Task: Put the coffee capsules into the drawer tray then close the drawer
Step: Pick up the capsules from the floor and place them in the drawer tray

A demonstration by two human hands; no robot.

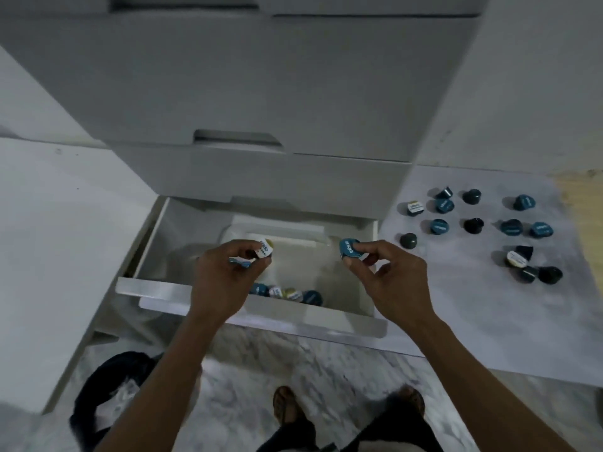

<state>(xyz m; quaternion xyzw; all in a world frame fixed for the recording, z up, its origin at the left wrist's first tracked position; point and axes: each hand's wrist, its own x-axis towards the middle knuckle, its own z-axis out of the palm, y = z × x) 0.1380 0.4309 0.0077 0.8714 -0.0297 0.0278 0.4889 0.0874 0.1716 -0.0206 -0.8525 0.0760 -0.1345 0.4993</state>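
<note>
Head view, looking down into an open white drawer (153,290) below a stack of closed drawer fronts. Both hands are held over the pale tray (293,256) inside it. Left hand (217,282): fingers curled, grasping two capsules at once; a white-labelled capsule (265,248) sits at the fingertips, projecting toward the tray's middle, and a blue-lidded capsule (240,261) lies just below it, edge-on against the curled fingers. Right hand (396,283): thumb and forefinger pinch a blue capsule (350,248) by its rim, printed lid facing the camera, the capsule standing at the fingertips on the side toward the left hand; the remaining fingers are loosely bent. At the tray's near edge lies a row of capsules already placed (287,293), blue and white lids side by side, partly hidden by the left wrist. To the right of the drawer, on a white sheet (473,305), loose capsules (483,226) lie scattered, well apart from both hands. Marbled floor (261,363) and the person's feet below
</note>
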